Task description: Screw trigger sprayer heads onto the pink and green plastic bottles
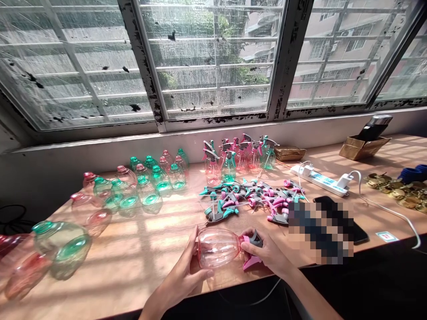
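A clear pink spray bottle (218, 249) lies on its side above the table's front edge, its base to the left. My left hand (185, 266) is wrapped around the base end, thumb along the near side. At the neck, my right hand (258, 249) grips the pink and grey trigger sprayer head (252, 262), which sits on the bottle's mouth. How far it is screwed on I cannot tell. Just beyond lies a pile of loose sprayer heads (233, 200) in pink, teal and grey.
Open bottles (150, 195) in green and pink stand at the left. Several bottles with sprayer heads (230, 166) stand at the back. To the right are a white power strip (320, 180) with cables, a black phone (340, 220), a cardboard box (363, 146) and gold-coloured pieces (396, 189).
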`<control>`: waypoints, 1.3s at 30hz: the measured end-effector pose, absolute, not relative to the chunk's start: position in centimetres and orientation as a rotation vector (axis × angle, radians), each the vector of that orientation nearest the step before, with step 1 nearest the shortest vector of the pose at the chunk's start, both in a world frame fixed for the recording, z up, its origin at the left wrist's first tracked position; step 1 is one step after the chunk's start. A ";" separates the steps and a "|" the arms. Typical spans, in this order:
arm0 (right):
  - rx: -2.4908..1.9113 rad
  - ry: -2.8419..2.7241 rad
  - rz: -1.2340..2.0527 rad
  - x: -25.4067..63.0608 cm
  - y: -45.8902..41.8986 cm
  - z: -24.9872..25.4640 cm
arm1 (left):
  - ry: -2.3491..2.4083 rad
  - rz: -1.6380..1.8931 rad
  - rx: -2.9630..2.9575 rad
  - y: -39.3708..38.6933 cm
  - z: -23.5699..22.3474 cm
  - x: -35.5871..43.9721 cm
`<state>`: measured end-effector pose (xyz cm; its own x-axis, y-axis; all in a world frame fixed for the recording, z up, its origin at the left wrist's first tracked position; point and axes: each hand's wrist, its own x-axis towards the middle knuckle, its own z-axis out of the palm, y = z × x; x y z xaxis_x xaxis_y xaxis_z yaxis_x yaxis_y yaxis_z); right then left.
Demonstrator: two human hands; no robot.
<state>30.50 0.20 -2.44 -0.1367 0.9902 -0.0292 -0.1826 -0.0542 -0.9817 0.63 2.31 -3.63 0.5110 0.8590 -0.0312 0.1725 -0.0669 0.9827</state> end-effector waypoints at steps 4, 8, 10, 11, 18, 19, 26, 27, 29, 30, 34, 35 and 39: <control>-1.070 -1.143 1.385 30.6 0.3 -2.7 | 0.909 0.711 1.581 2.2 -3.1 0.6; -1.063 -1.138 1.404 30.7 0.4 -3.3 | 0.858 0.717 1.582 2.3 -3.2 0.8; -1.029 -1.129 1.450 30.8 0.4 -3.5 | 0.834 0.724 1.563 2.3 -3.1 0.8; -1.018 -1.128 1.458 30.8 0.4 -3.6 | 0.834 0.717 1.551 2.3 -3.0 0.9; -1.028 -1.128 1.425 30.9 0.5 -3.6 | 0.897 0.674 1.564 1.8 -1.5 1.0; -1.029 -1.124 1.426 30.9 0.5 -3.6 | 0.880 0.682 1.565 1.9 -1.7 0.9; -1.052 -1.126 1.421 30.7 0.2 -3.0 | 0.810 0.723 1.577 2.4 -3.2 0.7; -1.059 -1.129 1.416 30.7 0.2 -2.9 | 0.830 0.711 1.562 2.3 -2.8 0.7; -1.073 -1.135 1.405 30.8 0.2 -3.0 | 0.872 0.688 1.548 2.0 -1.9 0.8; -1.078 -1.136 1.400 30.8 0.2 -3.1 | 0.885 0.681 1.550 1.8 -1.5 0.8; -1.068 -1.125 1.391 30.9 0.4 -3.4 | 0.870 0.692 1.561 1.8 -1.4 1.0; -1.061 -1.120 1.394 30.9 0.4 -3.4 | 0.859 0.700 1.562 1.9 -1.7 1.0; -1.030 -1.102 1.432 30.9 0.4 -3.5 | 0.850 0.690 1.539 2.2 -2.7 0.9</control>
